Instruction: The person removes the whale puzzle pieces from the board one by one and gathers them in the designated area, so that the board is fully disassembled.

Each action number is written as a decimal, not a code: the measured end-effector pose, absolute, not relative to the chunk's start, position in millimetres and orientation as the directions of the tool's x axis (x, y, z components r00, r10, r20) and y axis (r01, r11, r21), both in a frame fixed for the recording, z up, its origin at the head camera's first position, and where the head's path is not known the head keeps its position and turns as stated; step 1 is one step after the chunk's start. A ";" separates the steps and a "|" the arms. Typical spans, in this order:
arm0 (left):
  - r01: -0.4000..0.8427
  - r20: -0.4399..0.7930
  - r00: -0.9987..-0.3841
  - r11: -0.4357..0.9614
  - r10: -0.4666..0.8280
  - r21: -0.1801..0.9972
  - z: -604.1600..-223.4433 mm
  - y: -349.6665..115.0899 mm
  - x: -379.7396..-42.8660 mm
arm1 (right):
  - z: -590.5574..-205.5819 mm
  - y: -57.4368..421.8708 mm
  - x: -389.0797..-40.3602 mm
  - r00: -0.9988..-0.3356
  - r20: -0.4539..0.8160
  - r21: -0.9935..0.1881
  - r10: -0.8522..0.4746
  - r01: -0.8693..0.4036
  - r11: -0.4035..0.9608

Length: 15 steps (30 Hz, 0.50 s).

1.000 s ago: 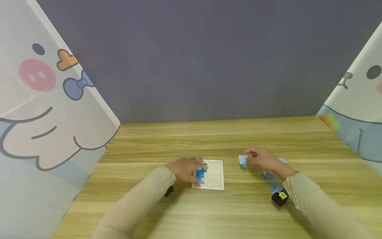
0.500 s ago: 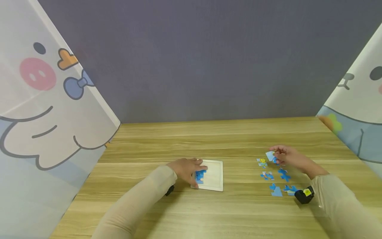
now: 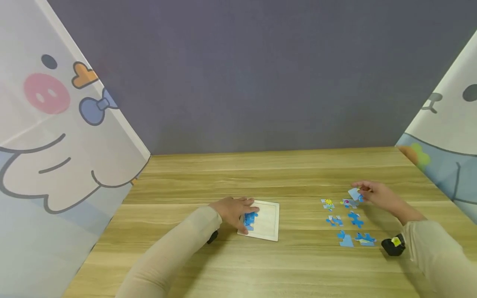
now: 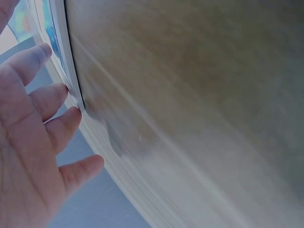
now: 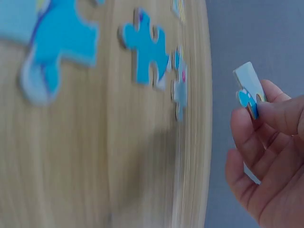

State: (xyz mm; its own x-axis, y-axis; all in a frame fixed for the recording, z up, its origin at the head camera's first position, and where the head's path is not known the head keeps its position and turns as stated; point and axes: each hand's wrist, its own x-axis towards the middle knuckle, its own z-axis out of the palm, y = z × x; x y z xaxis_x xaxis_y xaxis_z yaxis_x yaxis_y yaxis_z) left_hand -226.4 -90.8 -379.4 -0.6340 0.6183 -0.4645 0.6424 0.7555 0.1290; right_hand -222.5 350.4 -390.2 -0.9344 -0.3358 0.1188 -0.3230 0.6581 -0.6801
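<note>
My left hand (image 3: 232,212) rests over the left side of a square, light wooden puzzle tray (image 3: 277,223), fingers spread. Blue joined puzzle pieces (image 3: 250,220) lie inside along its left side, partly under the hand. In the left wrist view, fingertips (image 4: 73,116) touch or nearly touch the tray's edge. Over at the right, my right hand (image 3: 381,198) pinches a light-blue jigsaw puzzle piece (image 5: 249,81) between thumb and fingers, held above the table. Below and left of it lie several loose pieces, among them a sun piece (image 3: 328,203) and a blue one (image 3: 355,219).
More loose pieces (image 3: 365,239) lie nearer the front, close to the black camera (image 3: 393,246) on my right wrist. The wood-grain table (image 3: 238,176) meets a grey panel (image 3: 268,82) at the back. Cartoon-printed panels (image 3: 67,145) stand at both sides.
My right hand has moved right, away from the tray to beyond the loose pieces, still holding the puzzle piece. Loose pieces it covered now show. My left hand has stayed on the tray.
</note>
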 end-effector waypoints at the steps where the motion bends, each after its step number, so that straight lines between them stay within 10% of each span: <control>1: 0.642 -0.464 -0.636 0.757 0.617 0.127 -379.3 -91.0 -225.9 | -389.9 352.3 -222.3 -0.935 0.125 -0.660 -0.333 -0.328 0.675; 15: 0.630 -0.462 -0.658 0.771 0.595 0.096 -377.0 -91.8 -224.8 | -388.1 378.0 -219.7 -0.967 0.078 -0.562 -0.244 -0.245 0.790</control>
